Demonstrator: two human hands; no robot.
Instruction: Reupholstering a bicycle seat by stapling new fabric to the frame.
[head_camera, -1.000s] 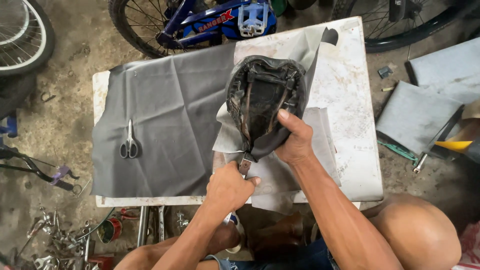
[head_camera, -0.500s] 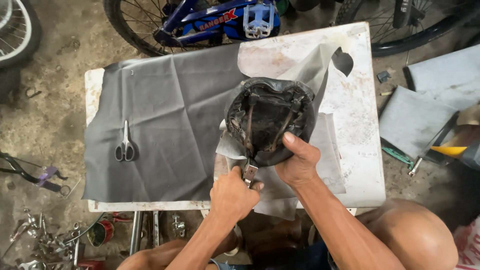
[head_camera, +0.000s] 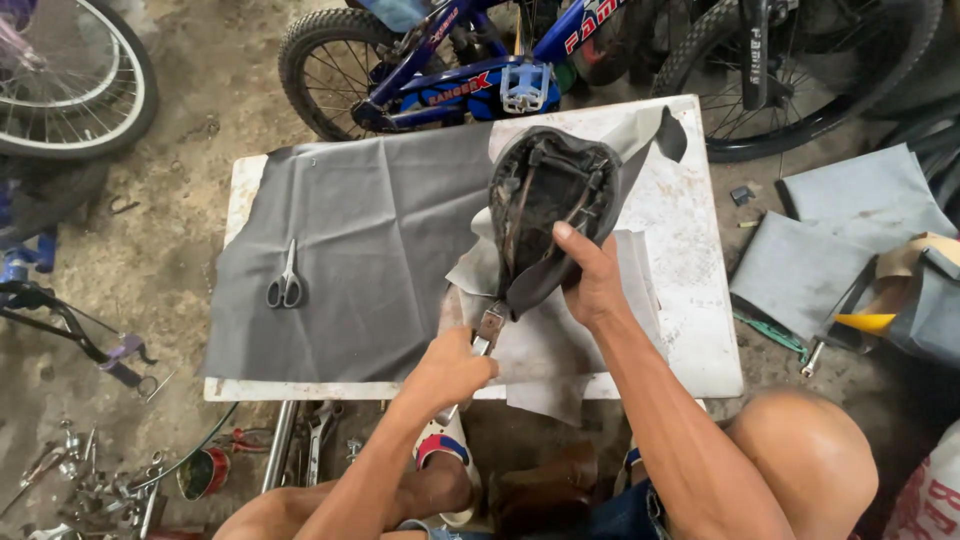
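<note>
An upturned black bicycle saddle (head_camera: 545, 195) lies on pale grey cover material (head_camera: 548, 340) on a white table (head_camera: 690, 250). My right hand (head_camera: 590, 275) grips the saddle's narrow nose, thumb on the underside. My left hand (head_camera: 445, 368) is closed around a small metal tool (head_camera: 488, 326) whose tip sits at the saddle's nose, near the table's front edge. The tool's lower part is hidden in my fist.
A dark grey sheet (head_camera: 370, 250) covers the table's left half, with scissors (head_camera: 286, 282) lying on it. A blue bicycle (head_camera: 470, 70) stands behind the table. More grey sheets (head_camera: 830, 240) lie on the floor at right, loose tools (head_camera: 90, 470) at lower left.
The view has drifted a little. My left hand has slid back toward the table's front edge with the tool; my right hand keeps hold of the saddle's nose.
</note>
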